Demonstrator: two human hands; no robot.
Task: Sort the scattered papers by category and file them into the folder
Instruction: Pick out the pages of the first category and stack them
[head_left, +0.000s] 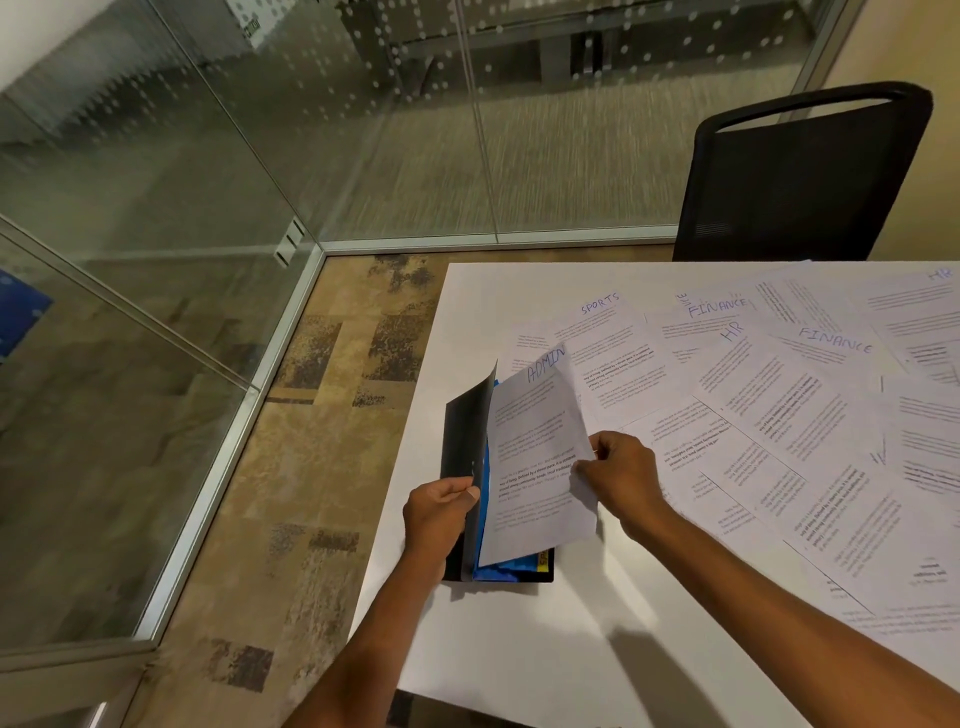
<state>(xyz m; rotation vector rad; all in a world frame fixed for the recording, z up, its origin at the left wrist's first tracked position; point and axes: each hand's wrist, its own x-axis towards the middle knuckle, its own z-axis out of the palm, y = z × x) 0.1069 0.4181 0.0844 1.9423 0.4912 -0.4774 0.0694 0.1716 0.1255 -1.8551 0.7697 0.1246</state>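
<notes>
A black folder (464, 436) with blue inner sleeves lies near the left edge of the white table (545, 649). My left hand (439, 512) grips its raised front cover. My right hand (621, 478) pinches the right edge of a printed sheet headed ADMIN (537, 441), which stands tilted in the open folder over the blue sleeves. Scattered sheets cover the table to the right: one headed SPORTS (605, 332), one headed HR (748, 364), two headed FINANCE (719, 309) (836, 345).
A black mesh office chair (800, 176) stands behind the table's far edge. Glass partition walls (208, 156) run along the left and back. Patterned carpet (291, 467) lies left of the table. More overlapping sheets (831, 493) reach the table's right side.
</notes>
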